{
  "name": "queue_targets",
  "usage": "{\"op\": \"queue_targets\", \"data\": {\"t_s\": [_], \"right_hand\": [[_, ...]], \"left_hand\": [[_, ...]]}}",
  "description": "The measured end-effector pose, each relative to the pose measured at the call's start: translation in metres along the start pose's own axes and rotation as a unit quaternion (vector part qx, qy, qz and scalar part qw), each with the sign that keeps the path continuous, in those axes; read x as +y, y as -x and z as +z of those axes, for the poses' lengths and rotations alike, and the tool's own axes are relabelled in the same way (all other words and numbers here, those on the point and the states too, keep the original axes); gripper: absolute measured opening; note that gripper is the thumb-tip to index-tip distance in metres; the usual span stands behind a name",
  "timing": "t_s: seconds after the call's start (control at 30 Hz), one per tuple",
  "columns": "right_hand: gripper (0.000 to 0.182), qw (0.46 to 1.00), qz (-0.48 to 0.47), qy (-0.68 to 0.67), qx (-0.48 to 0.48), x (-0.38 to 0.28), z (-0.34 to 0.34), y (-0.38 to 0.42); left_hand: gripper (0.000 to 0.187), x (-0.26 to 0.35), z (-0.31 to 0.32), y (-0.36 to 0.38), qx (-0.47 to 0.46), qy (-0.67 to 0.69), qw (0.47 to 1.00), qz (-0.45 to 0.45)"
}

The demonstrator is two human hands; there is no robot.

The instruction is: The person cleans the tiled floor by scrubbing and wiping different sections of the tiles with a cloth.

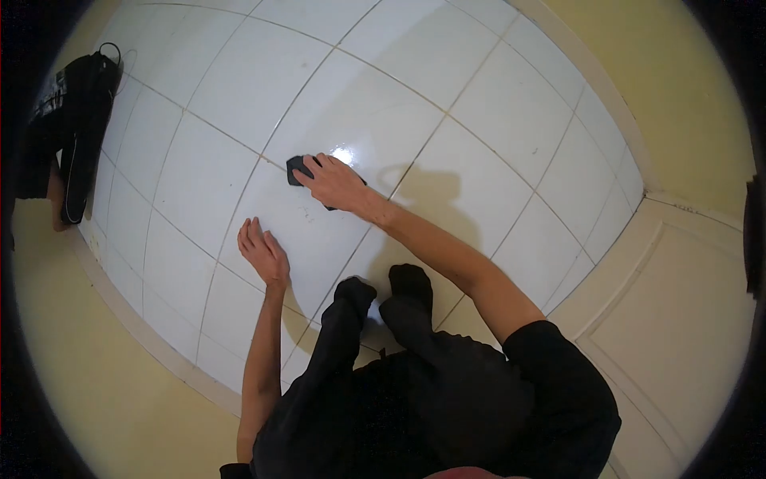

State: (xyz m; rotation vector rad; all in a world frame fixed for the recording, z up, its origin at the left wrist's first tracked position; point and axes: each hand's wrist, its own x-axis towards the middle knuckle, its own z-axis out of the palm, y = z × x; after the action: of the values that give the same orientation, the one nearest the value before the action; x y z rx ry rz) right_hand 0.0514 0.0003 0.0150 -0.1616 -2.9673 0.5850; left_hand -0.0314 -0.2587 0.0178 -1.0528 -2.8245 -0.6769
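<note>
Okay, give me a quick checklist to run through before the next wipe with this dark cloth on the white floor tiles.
1. Right hand pressed flat on the dark cloth: ok.
2. Left hand braced on the tiled floor, apart from the cloth: ok.
3. Tiles ahead of the cloth free of objects: ok.
4. Whether the floor is wet by the glare spot: cannot tell.
5. Dark bag by the left wall, well away from the hands: ok.

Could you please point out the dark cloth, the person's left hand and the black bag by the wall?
dark cloth (298,168), head view, the corner showing beside the fingers.
left hand (263,253), head view, back of the hand.
black bag (80,120), head view, its middle.
</note>
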Motion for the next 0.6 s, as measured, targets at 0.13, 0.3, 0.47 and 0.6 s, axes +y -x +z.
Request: {"op": "queue_targets", "data": {"t_s": [0.13, 0.3, 0.47, 0.6], "right_hand": [[0.050, 0.952, 0.071, -0.264, 0.136, 0.010, -0.018, 0.059], [0.048, 0.842, 0.271, -0.326, 0.333, 0.044, -0.066, 0.174], [0.041, 0.771, 0.489, 0.011, 0.407, 0.134, -0.074, 0.341], [0.043, 0.675, 0.645, 0.097, 0.345, 0.174, -0.095, 0.378]], "left_hand": [[0.043, 0.005, -0.001, 0.000, -0.003, 0.000, 1.000, -0.010], [0.043, 0.009, -0.002, 0.000, -0.005, 0.007, 1.000, -0.023], [0.043, 0.003, 0.000, 0.001, -0.002, 0.001, 1.000, -0.020], [0.042, 0.002, 0.002, 0.000, -0.002, 0.001, 1.000, -0.021]]}}
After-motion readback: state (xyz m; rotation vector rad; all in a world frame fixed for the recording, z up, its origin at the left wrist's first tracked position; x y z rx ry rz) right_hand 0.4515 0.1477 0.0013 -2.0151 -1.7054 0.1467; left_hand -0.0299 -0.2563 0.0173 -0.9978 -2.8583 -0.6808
